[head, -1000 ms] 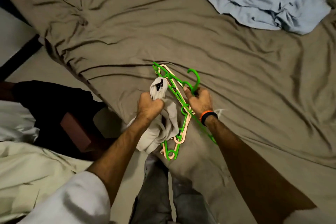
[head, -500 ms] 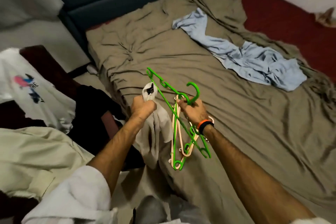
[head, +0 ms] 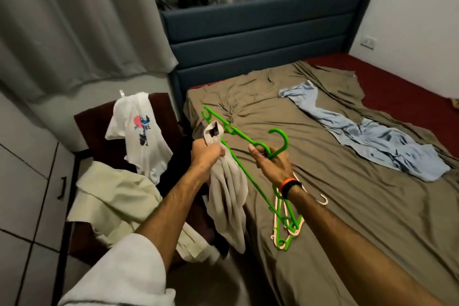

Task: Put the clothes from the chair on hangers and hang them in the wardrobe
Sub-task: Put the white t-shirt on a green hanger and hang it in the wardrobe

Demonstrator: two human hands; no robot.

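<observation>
Over the bed's near edge I see the left hand (head: 206, 155) gripping a bunched grey garment (head: 227, 196) that hangs straight down. Right hand (head: 272, 161) pinches the green hanger (head: 244, 176) at its neck, hook (head: 282, 139) pointing up. Hanger's long axis runs diagonally, far-left tip high, near end low by the wrist. Spare hangers (head: 285, 233) lie on the brown sheet (head: 347, 206). White tee (head: 141, 136) and cream garment (head: 116, 196) drape the chair (head: 99, 131).
</observation>
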